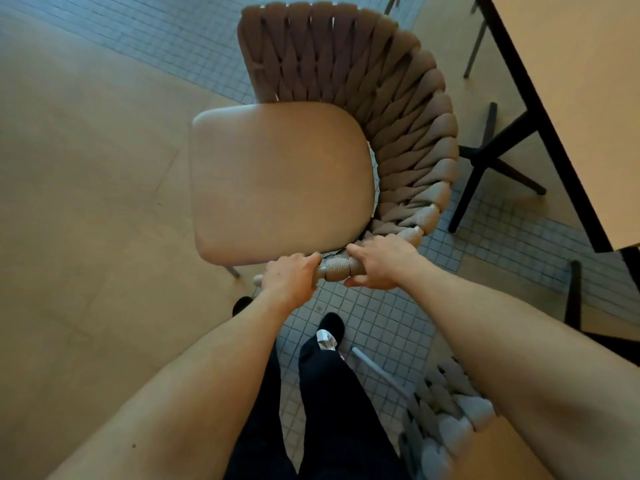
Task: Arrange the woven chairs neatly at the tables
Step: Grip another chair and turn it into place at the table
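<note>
A woven chair with a brown braided back and a smooth tan seat cushion fills the middle of the view, seen from above. My left hand and my right hand both grip the near end of its woven rim, side by side. The chair's open side faces left, and its curved back faces a table at the upper right. One thin chair leg shows under the seat; the others are hidden.
The table has a light top, a dark edge and black crossed legs. A second woven chair, grey, stands at my lower right. My legs in dark trousers are below. The floor is part small tiles, part wood panels.
</note>
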The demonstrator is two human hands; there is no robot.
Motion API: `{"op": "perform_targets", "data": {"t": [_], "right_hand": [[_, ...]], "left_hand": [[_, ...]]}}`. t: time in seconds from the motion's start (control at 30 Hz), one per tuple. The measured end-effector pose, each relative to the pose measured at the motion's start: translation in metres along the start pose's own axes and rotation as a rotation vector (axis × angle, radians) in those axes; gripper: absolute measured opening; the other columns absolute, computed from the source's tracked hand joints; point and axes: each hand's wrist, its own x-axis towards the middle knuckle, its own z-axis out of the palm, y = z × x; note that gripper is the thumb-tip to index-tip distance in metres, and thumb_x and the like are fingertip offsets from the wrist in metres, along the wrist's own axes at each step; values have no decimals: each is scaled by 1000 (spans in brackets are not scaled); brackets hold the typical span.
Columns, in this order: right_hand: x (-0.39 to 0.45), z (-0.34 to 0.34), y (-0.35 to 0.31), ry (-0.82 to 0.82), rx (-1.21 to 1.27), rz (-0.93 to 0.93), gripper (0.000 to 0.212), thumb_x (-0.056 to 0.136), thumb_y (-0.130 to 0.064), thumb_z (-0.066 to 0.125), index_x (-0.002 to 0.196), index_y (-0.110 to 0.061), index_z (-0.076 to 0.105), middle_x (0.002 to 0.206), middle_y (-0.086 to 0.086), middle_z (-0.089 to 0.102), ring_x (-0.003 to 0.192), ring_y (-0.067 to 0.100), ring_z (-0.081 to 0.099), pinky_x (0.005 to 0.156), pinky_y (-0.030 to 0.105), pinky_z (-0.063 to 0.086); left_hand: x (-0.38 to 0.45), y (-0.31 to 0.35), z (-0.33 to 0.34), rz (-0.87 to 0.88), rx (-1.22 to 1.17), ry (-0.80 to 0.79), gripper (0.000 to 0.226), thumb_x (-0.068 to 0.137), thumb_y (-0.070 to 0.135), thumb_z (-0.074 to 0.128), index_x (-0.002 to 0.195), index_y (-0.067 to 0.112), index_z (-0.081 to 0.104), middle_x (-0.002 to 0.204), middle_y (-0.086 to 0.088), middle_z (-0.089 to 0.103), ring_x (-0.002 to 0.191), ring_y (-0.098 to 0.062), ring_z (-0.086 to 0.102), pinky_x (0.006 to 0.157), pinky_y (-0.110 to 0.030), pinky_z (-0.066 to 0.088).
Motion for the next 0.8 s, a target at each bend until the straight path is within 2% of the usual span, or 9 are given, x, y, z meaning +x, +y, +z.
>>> {"op": "perform_targets", "data": {"t": [0.1, 0.3, 0.4, 0.5, 0.57, 0.67, 0.73, 0.8], "right_hand": [[-4, 1, 0, 80, -48, -23, 59, 94, -75, 42, 117, -20, 45, 112, 5, 66, 103, 28, 61, 74, 39, 37], [-5, 0, -21, 147, 13, 35, 60, 96, -73, 42, 114, -16, 49, 115, 10, 68, 107, 32, 61, 78, 42, 36], [4, -1, -53, 163, 126, 109, 62, 95, -73, 43, 116, -15, 50, 117, 11, 68, 110, 33, 60, 83, 45, 38], [21, -10, -94, 177, 261, 195, 59, 96, -70, 45, 112, -14, 50, 113, 12, 69, 108, 35, 61, 87, 46, 39], [37, -21, -122, 167, 358, 242, 59, 97, -70, 45, 112, -14, 51, 110, 11, 69, 105, 34, 63, 84, 45, 38], [58, -41, -149, 173, 531, 249, 65, 100, -68, 42, 125, -10, 53, 119, 12, 66, 112, 35, 62, 79, 43, 38], [63, -47, -153, 189, 577, 206, 63, 102, -65, 39, 129, -9, 52, 124, 14, 64, 117, 36, 60, 78, 43, 37], [60, -46, -147, 175, 521, 148, 60, 102, -65, 39, 129, -12, 50, 124, 14, 64, 116, 37, 60, 79, 44, 36]], "left_hand": [[4, -6, -1, 87, 78, 36, 18, 97, 27, 50, 115, 29, 50, 98, 1, 64, 71, -23, 49, 61, -37, 39], [7, -26, -7, 187, 147, -14, 24, 96, 26, 51, 119, 32, 50, 102, 4, 65, 73, -22, 50, 60, -35, 40], [4, -53, -16, 215, 198, -35, 21, 98, 25, 50, 117, 32, 51, 102, 5, 64, 76, -21, 54, 60, -35, 40], [6, -91, -32, 229, 254, -46, 20, 95, 24, 56, 114, 32, 55, 105, 7, 65, 85, -21, 64, 62, -36, 47], [8, -115, -41, 206, 316, -14, 27, 92, 22, 60, 116, 35, 59, 108, 8, 66, 95, -21, 66, 71, -36, 50], [11, -146, -49, 73, 396, 30, 42, 91, 20, 62, 127, 43, 57, 123, 9, 62, 118, -21, 56, 92, -42, 41], [13, -156, -51, -19, 414, 45, 45, 88, 17, 64, 125, 39, 57, 126, 7, 60, 124, -22, 51, 100, -49, 36], [12, -153, -52, -66, 400, 26, 42, 85, 18, 66, 123, 34, 58, 126, 3, 59, 125, -24, 49, 108, -55, 28]]}}
